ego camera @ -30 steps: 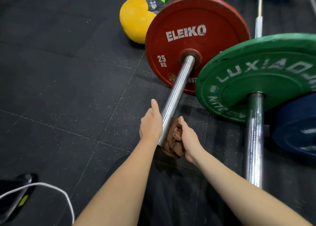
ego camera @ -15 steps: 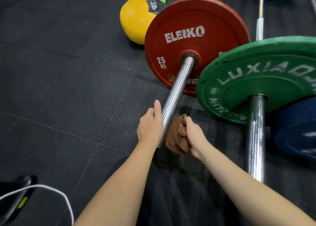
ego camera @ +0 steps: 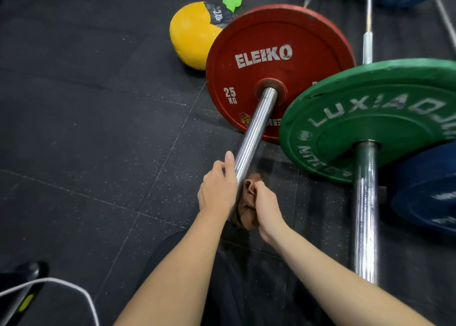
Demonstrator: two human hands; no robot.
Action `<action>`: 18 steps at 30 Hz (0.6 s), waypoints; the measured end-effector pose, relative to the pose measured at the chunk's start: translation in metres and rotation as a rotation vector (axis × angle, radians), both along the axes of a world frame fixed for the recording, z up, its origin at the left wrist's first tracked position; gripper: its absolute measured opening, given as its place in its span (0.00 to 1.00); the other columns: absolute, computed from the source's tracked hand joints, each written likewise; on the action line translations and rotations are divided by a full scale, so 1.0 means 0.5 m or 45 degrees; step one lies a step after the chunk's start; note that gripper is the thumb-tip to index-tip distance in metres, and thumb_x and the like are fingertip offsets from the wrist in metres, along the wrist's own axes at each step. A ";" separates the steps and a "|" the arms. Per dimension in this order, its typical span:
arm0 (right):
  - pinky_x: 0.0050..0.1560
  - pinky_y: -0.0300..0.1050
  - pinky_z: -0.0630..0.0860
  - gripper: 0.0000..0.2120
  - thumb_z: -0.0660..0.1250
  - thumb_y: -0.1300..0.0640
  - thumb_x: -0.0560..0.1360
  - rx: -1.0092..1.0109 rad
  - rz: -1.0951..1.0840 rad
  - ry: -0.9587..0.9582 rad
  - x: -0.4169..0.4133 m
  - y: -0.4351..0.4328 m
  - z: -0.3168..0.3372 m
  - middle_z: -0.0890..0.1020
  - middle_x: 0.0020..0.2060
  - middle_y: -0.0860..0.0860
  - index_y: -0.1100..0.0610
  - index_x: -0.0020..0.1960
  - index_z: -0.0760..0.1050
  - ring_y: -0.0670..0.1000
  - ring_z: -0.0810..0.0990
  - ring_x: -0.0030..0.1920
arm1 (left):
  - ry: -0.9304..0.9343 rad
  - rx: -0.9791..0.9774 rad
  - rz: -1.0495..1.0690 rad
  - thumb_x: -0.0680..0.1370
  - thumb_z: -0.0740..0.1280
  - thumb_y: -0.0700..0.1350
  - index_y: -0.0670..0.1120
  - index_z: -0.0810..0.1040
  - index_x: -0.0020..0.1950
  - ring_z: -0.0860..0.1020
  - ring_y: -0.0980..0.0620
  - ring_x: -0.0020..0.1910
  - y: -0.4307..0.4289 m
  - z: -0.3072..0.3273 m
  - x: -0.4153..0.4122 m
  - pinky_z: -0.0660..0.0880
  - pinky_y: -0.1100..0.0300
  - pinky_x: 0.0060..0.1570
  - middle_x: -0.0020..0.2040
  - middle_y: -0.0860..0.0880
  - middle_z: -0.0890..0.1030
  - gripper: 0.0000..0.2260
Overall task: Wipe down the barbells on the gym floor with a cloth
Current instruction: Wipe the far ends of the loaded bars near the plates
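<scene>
A chrome barbell sleeve (ego camera: 256,125) runs from a red 25 kg plate (ego camera: 278,71) down toward me. My left hand (ego camera: 218,190) wraps the sleeve's near end from the left, thumb lying along the metal. My right hand (ego camera: 267,206) grips a bunched brown cloth (ego camera: 246,207) against the sleeve's right side. A second barbell (ego camera: 365,214) lies to the right, with a green plate (ego camera: 365,118) and a blue plate (ego camera: 427,197) on it.
A yellow medicine ball (ego camera: 192,33) sits behind the red plate. More bars (ego camera: 368,29) and plates lie at the top right. A white cable (ego camera: 81,296) and a black object (ego camera: 19,291) are at the bottom left. Black rubber floor tiles (ego camera: 86,128) stretch to the left.
My right hand slid the cloth up the sleeve toward the red plate and back down again. My left hand kept its hold on the sleeve end.
</scene>
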State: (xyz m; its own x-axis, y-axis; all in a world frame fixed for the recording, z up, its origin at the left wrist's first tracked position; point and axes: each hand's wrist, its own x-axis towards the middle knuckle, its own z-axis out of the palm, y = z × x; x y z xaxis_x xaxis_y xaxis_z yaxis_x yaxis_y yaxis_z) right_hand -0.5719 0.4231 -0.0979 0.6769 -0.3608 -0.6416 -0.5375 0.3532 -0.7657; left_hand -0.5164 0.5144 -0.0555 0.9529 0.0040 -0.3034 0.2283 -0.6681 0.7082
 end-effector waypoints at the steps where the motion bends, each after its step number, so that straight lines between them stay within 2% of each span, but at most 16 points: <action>1: 0.55 0.51 0.79 0.16 0.57 0.51 0.82 0.056 0.022 0.024 -0.012 0.004 -0.005 0.85 0.42 0.54 0.54 0.44 0.80 0.52 0.82 0.46 | 0.005 -0.005 0.004 0.80 0.42 0.71 0.52 0.76 0.54 0.77 0.47 0.52 0.001 0.000 0.001 0.71 0.47 0.56 0.51 0.51 0.80 0.31; 3: 0.55 0.51 0.79 0.16 0.57 0.46 0.77 0.057 0.159 0.076 -0.036 0.014 -0.018 0.85 0.43 0.59 0.55 0.46 0.78 0.54 0.81 0.45 | 0.020 -0.022 -0.003 0.80 0.43 0.72 0.52 0.76 0.54 0.77 0.47 0.52 0.004 -0.001 0.004 0.72 0.47 0.57 0.50 0.51 0.81 0.30; 5: 0.52 0.51 0.78 0.16 0.59 0.43 0.73 -0.011 0.241 0.075 -0.041 0.020 -0.017 0.84 0.41 0.58 0.53 0.45 0.78 0.54 0.80 0.44 | 0.004 -0.018 -0.049 0.79 0.44 0.73 0.55 0.75 0.57 0.78 0.48 0.53 0.008 -0.002 0.006 0.73 0.45 0.59 0.51 0.52 0.81 0.30; 7: 0.52 0.52 0.80 0.16 0.60 0.45 0.77 -0.069 0.144 0.053 -0.023 0.011 -0.010 0.86 0.43 0.58 0.55 0.43 0.78 0.52 0.82 0.46 | -0.031 0.047 -0.142 0.79 0.46 0.73 0.56 0.73 0.66 0.78 0.48 0.56 0.011 -0.001 0.005 0.74 0.44 0.61 0.56 0.52 0.81 0.30; 10: 0.59 0.53 0.80 0.15 0.60 0.43 0.79 -0.189 -0.145 0.009 0.028 -0.039 0.028 0.86 0.48 0.51 0.50 0.51 0.82 0.52 0.84 0.51 | -0.081 0.228 -0.298 0.82 0.49 0.69 0.53 0.68 0.73 0.79 0.47 0.55 0.011 -0.002 0.005 0.76 0.47 0.57 0.59 0.50 0.80 0.28; 11: 0.62 0.53 0.79 0.15 0.60 0.43 0.79 -0.271 -0.197 -0.042 0.045 -0.064 0.049 0.85 0.50 0.50 0.50 0.53 0.82 0.52 0.83 0.53 | -0.082 0.283 -0.334 0.82 0.51 0.68 0.52 0.68 0.71 0.79 0.47 0.51 0.010 -0.004 0.006 0.77 0.48 0.55 0.57 0.49 0.81 0.27; 13: 0.65 0.51 0.75 0.18 0.60 0.43 0.79 -0.590 -0.190 -0.165 0.077 -0.112 0.089 0.83 0.56 0.51 0.53 0.59 0.80 0.54 0.80 0.57 | -0.035 0.330 -0.372 0.82 0.51 0.69 0.52 0.70 0.67 0.79 0.48 0.46 0.010 -0.007 0.008 0.78 0.48 0.52 0.52 0.49 0.81 0.25; 14: 0.63 0.48 0.73 0.17 0.61 0.45 0.80 -0.774 -0.147 -0.249 0.093 -0.133 0.110 0.82 0.56 0.53 0.56 0.58 0.79 0.54 0.79 0.57 | -0.001 0.326 -0.378 0.82 0.50 0.69 0.52 0.70 0.64 0.79 0.49 0.44 0.011 -0.009 0.011 0.79 0.48 0.51 0.50 0.50 0.81 0.25; 16: 0.52 0.44 0.67 0.12 0.61 0.49 0.82 -1.073 -0.019 -0.397 0.126 -0.158 0.135 0.80 0.50 0.54 0.56 0.50 0.76 0.54 0.76 0.52 | 0.048 0.294 -0.365 0.82 0.50 0.70 0.52 0.70 0.61 0.79 0.51 0.42 0.011 -0.010 0.016 0.79 0.49 0.49 0.47 0.51 0.80 0.24; 18: 0.51 0.41 0.65 0.10 0.62 0.49 0.82 -1.191 0.073 -0.438 0.164 -0.162 0.141 0.79 0.51 0.54 0.56 0.50 0.75 0.51 0.74 0.50 | 0.051 0.280 -0.351 0.82 0.50 0.70 0.53 0.71 0.59 0.78 0.53 0.40 0.009 -0.012 0.018 0.78 0.51 0.47 0.46 0.52 0.80 0.23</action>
State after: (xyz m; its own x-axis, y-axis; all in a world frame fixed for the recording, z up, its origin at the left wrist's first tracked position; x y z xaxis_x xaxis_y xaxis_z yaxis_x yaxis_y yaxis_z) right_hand -0.4899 0.3422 -0.0274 0.8049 -0.5816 0.1181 -0.2316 -0.4910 -0.8398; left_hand -0.5074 0.5191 -0.0613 0.9145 -0.1820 -0.3613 0.0432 -0.8440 0.5345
